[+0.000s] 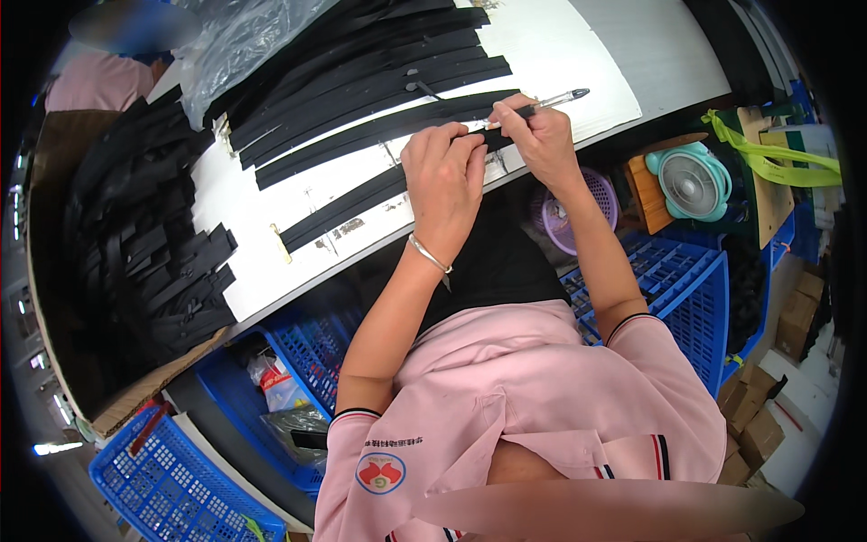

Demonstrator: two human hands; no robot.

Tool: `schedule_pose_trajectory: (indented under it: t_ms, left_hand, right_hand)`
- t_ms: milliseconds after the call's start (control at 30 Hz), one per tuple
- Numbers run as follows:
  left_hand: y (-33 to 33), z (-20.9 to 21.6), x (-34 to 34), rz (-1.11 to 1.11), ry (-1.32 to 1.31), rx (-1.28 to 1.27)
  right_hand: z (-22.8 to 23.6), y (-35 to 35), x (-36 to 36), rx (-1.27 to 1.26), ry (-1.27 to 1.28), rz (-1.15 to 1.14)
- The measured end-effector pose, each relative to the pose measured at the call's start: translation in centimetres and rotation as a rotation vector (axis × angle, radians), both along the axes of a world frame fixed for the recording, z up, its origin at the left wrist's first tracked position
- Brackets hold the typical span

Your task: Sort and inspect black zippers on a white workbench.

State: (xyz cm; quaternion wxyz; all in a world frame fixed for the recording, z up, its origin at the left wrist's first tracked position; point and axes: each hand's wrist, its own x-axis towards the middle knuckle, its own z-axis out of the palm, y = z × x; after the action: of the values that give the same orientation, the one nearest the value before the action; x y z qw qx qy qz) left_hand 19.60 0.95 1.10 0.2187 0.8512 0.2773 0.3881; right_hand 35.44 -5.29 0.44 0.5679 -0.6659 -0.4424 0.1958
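A long black fabric strip [348,206] lies across the white board [605,77] near its front edge. My left hand [442,176] is on that strip, its fingers bent and closed with thumb and fingertips pressing at the strip's right part. Just to the right, my right hand [542,144] is closed round a slim pen-like tool [558,98]. The tool's pale tip points down left, close to the strip and my left fingertips. Its other end sticks out to the right. Beyond my hands, several more black strips [361,95] lie side by side.
At the left, a cardboard box [54,298] holds a heap of black strips [149,262]. Clear plastic [248,45] lies on the far strips. Below the table stand blue crates [185,479], a purple basket [564,239] and a teal fan [691,181]. Another person's pink sleeve [99,81] shows far left.
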Motion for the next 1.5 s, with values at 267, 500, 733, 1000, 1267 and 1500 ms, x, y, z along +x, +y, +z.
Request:
schedule_pose_trajectory:
  t_ms: [267, 500, 733, 1000, 1267, 1500]
  left_hand:
    - [-0.1, -0.1, 0.2, 0.02, 0.03, 0.008]
    - [-0.1, -0.3, 0.3, 0.011, 0.009, 0.014]
    - [0.3, -0.5, -0.1, 0.011, 0.0, 0.007]
    - [0.7, -0.3, -1.3, 0.001, 0.296, 0.009]
    - [10.8, -1.6, 1.4, -0.031, 0.358, 0.118]
    - [10.0, -0.5, -7.0, -0.049, 0.245, 0.035]
  right_hand:
    - [0.2, 0.1, -0.2, 0.028, -0.151, 0.005]
    - [-0.4, -0.8, 0.4, 0.092, 0.008, 0.058]
    - [0.1, -0.4, 0.2, 0.048, -0.122, 0.136]
    - [-0.2, -1.7, 0.3, 0.097, 0.0, 0.036]
    - [-0.3, -1.2, -0.4, 0.117, -0.038, -0.046]
    - [-0.7, -1.3, -0.1, 0.113, -0.065, -0.066]
